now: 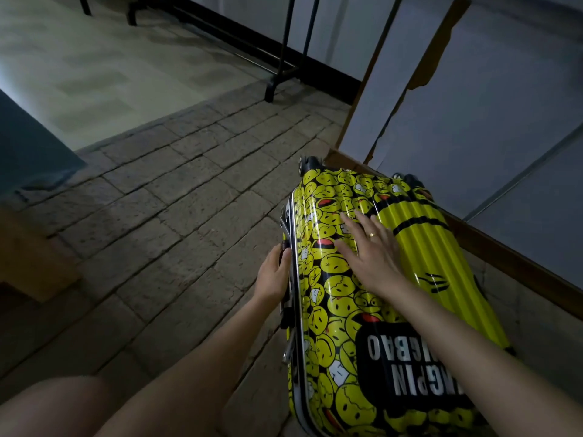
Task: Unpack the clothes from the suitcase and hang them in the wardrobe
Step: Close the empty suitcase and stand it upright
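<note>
1. Flooring comes first at the left: pale smooth floor in the far part of the room, then rough grey-brown stone-look floor tiles nearer the person, with a dark blue-grey block cutting in at the left edge.
2. A bare knee shows at the bottom left corner.
3. The left hand reaches to the side edge of the suitcase, its fingers curled round a dark fitting there (whether handle or latch cannot be told).
4. The glossy yellow hard-shell suitcase, ribbed and printed with smiley faces, lies closed on the tiles with its wheels pointing away from the person, just beside the wardrobe base.
5. The right hand lies flat on the suitcase's top shell, fingers straight and spread, gripping nothing; a gold ring sits on one finger.
6. Thin black metal rack legs stand farther back, near the wall.
7. The pale grey wardrobe panel with chipped brown wooden edging fills the right side.
</note>
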